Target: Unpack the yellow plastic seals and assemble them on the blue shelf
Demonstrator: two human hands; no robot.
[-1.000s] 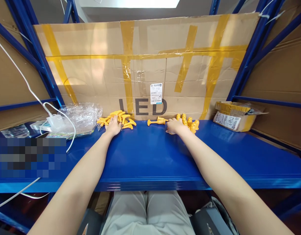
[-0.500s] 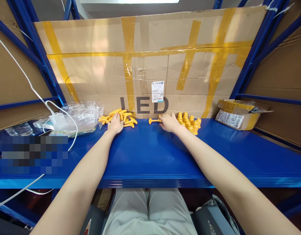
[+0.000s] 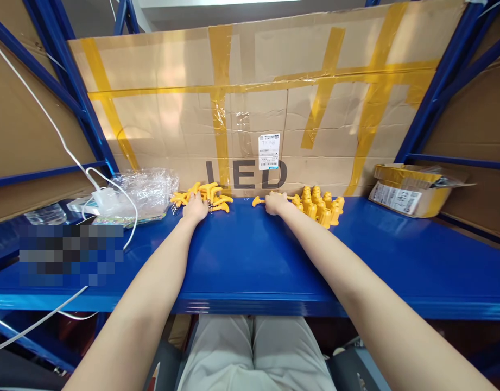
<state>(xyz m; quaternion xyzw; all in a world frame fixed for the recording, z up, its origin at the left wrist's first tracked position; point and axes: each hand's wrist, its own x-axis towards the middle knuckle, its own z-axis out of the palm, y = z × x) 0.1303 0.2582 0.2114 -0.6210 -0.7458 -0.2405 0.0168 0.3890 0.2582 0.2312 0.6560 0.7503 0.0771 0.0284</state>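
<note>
Both my arms reach to the back of a blue shelf (image 3: 250,260). My left hand (image 3: 195,207) lies on a pile of loose yellow plastic pins (image 3: 211,194), fingers curled among them; whether it grips one is hidden. My right hand (image 3: 276,203) is closed over a single yellow piece (image 3: 257,201) whose end sticks out to the left. Just right of that hand stands a cluster of upright yellow caps (image 3: 321,204).
A taped cardboard sheet marked LED (image 3: 250,108) forms the back wall. A crumpled clear plastic bag (image 3: 146,193), a white charger (image 3: 105,196) with its cable and an open cardboard box (image 3: 408,190) at the right also sit on the shelf. Blue rack posts flank both sides.
My right hand has moved left from the cluster of caps and closed over the lone yellow piece. My left hand has stayed on the pile of pins. The camera shifted slightly.
</note>
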